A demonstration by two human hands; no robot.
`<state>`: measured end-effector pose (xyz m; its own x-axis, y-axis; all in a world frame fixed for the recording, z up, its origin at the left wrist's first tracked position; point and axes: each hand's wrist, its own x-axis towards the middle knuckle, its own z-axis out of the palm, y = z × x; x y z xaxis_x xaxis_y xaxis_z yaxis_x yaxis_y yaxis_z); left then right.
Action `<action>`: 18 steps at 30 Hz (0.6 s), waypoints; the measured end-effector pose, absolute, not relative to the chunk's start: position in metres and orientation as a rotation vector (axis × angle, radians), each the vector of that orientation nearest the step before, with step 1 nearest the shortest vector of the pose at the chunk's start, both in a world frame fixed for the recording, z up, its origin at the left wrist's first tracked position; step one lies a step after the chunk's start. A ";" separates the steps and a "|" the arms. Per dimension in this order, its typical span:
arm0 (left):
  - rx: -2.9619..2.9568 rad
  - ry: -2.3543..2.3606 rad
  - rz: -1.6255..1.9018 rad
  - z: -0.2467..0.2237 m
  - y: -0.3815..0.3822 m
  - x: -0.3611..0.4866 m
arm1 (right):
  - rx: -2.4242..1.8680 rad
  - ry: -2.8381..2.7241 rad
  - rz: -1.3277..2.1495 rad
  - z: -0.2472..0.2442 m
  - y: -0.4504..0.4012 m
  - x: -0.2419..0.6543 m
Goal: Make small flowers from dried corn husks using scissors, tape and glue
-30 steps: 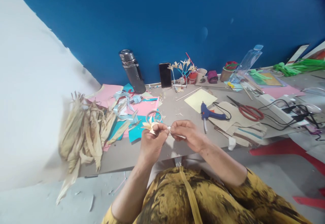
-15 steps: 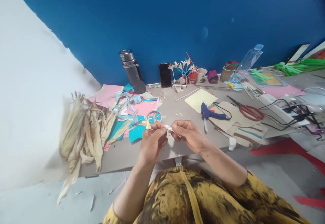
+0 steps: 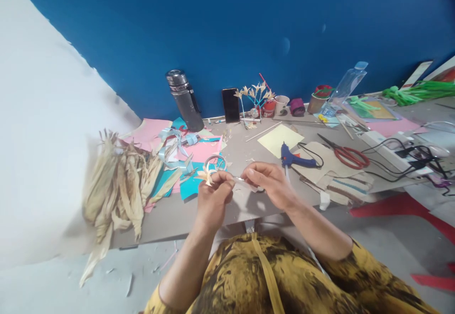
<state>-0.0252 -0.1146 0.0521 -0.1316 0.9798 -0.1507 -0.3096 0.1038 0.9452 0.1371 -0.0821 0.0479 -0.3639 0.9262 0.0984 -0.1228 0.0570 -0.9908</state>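
Note:
My left hand (image 3: 216,194) is closed on a small cream corn-husk flower (image 3: 206,175), whose pointed petals stick out to the left of the fingers. From its fingertips a whitish strip (image 3: 245,184) runs across to my right hand (image 3: 267,181), which pinches the strip's other end between thumb and fingers. The strip looks thin and partly see-through; its exact material I cannot make out. Both hands are over the front part of the grey table (image 3: 231,217). Behind the left hand lies a ring-shaped roll (image 3: 218,162) on blue paper (image 3: 190,188).
Dried corn husks (image 3: 124,186) hang over the table's left edge. A blue glue gun (image 3: 296,158) and red-handled scissors (image 3: 350,156) lie to the right. At the back stand a thermos (image 3: 185,100), a phone (image 3: 231,105), several finished flowers (image 3: 254,95) and a tilted bottle (image 3: 344,88).
My right hand has moved slightly right, away from the left, and more of the whitish strip shows between them. The flower at my left hand has turned into fuller view.

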 end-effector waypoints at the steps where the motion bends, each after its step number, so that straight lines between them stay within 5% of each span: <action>1: 0.842 1.172 1.358 0.051 -0.115 -0.026 | -0.881 -1.487 1.432 0.052 -0.083 0.137; 12: 0.868 1.210 1.474 0.053 -0.117 -0.024 | -0.679 -1.842 0.290 0.048 -0.086 0.130; 18: 0.768 1.047 1.342 0.059 -0.120 -0.025 | -0.624 -1.876 0.022 0.051 -0.086 0.134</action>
<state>-0.0247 -0.1199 0.0593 -0.0738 0.9852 -0.1544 -0.3895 0.1141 0.9139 0.1340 -0.0860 0.0510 -0.2565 0.4280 0.8666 0.4074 0.8610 -0.3046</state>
